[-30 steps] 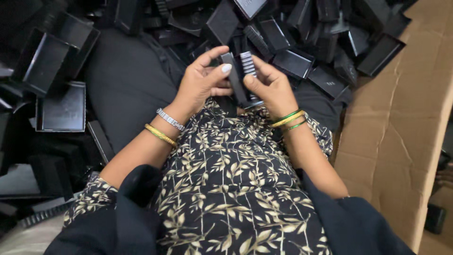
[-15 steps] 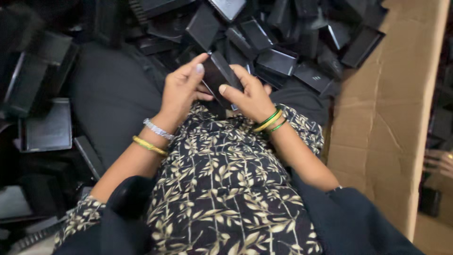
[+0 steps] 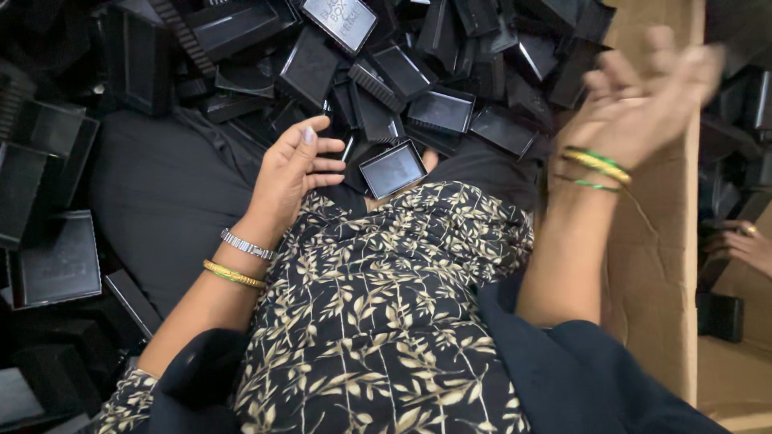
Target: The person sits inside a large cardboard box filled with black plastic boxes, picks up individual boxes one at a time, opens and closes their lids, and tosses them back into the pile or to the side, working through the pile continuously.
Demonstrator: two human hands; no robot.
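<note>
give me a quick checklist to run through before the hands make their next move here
1. Left hand in clear view: ok, it rests on the lap by the black plastic tray.
2. Left hand gripping the tray: cannot tell, fingers curl beside it.
3. Right hand steady: not ok, it is raised over the cardboard box and blurred.
4. Right hand empty: ok, fingers spread, nothing seen in it.
5. Pile of black trays within view ahead of the lap: ok.
6. Other person's hand apart from both hands: ok, at the right edge behind the cardboard.
</note>
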